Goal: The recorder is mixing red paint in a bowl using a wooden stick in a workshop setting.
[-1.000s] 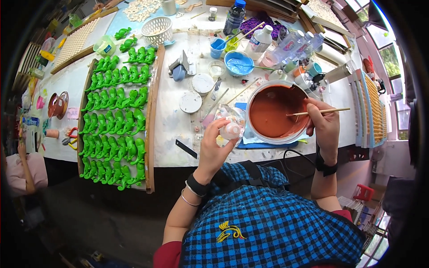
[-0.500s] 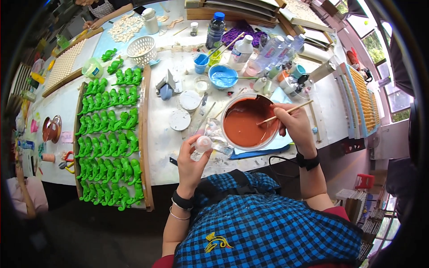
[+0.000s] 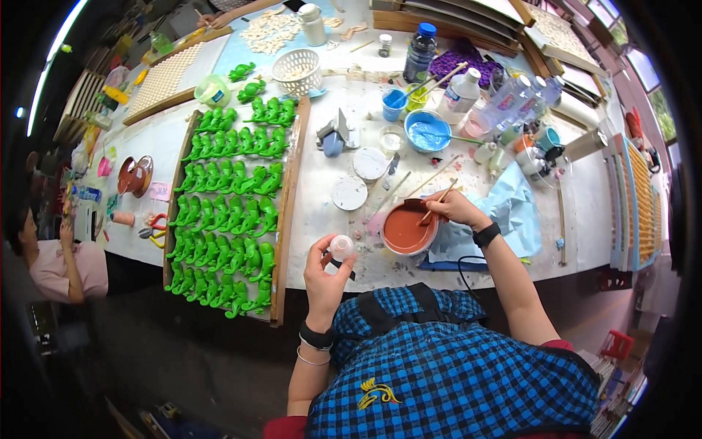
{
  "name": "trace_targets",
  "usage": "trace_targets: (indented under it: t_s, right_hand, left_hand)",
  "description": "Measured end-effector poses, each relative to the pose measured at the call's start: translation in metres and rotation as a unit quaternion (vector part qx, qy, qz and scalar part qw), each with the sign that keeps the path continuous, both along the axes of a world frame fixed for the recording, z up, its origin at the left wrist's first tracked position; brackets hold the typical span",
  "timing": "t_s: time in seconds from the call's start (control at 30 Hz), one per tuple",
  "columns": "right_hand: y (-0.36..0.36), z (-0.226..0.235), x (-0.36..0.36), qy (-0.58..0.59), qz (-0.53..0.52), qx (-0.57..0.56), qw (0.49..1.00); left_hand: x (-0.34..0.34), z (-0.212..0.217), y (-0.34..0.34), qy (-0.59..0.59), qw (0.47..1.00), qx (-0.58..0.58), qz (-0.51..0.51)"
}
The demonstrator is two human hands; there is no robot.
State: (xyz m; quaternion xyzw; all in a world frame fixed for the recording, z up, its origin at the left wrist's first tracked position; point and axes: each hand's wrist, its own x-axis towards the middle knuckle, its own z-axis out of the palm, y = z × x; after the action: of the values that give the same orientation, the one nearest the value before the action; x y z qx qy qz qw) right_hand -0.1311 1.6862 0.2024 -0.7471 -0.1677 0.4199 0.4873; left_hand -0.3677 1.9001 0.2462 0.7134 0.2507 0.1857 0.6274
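My left hand (image 3: 325, 282) is closed around a small translucent white bottle (image 3: 341, 247), its round top facing up. At the tub of reddish-brown paint (image 3: 406, 228), my right hand (image 3: 461, 209) pinches a thin wooden stick (image 3: 440, 199) whose lower end reaches into the tub. Whether that end carries bristles is hidden. The right fingers are close against the tub's far right rim, which is smeared with paint; I cannot tell whether they also grip it. Left of my hands is a wooden tray (image 3: 287, 212) with rows of bright green animal figurines (image 3: 234, 175).
Two round white lids (image 3: 349, 193) lie beyond my left hand. Further back are a bowl of blue paint (image 3: 428, 132), a dark blue-capped bottle (image 3: 420, 53) and clear plastic bottles (image 3: 512, 95). Crumpled light-blue sheeting (image 3: 515, 212) lies right of the tub. Another person (image 3: 69, 263) sits at far left.
The whole view has shifted, so the table things appear further right. The paint tub looks smaller and further from me, and my right hand has moved with it. Both hands keep their holds.
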Motion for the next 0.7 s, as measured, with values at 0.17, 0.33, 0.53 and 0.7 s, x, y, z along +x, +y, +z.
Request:
trace_targets:
  t_s: [0.17,0.33,0.53,0.7]
  right_hand:
    - [0.015,0.007,0.033,0.012,0.163,-0.016,0.986]
    - [0.017,0.018,0.046,-0.058,0.252,-0.026,0.966]
    - [0.018,-0.002,0.038,-0.099,0.351,0.009,0.931]
    - [0.014,-0.009,0.044,-0.014,0.325,-0.046,0.944]
  left_hand:
    - [-0.001,-0.002,-0.007,0.018,1.0,-0.002,0.02]
    - [0.009,-0.005,-0.009,0.02,1.0,-0.004,0.017]
    - [0.0,-0.01,-0.013,0.043,0.999,0.015,0.006]
    - [0.004,-0.01,-0.017,0.032,0.996,0.084,0.011]
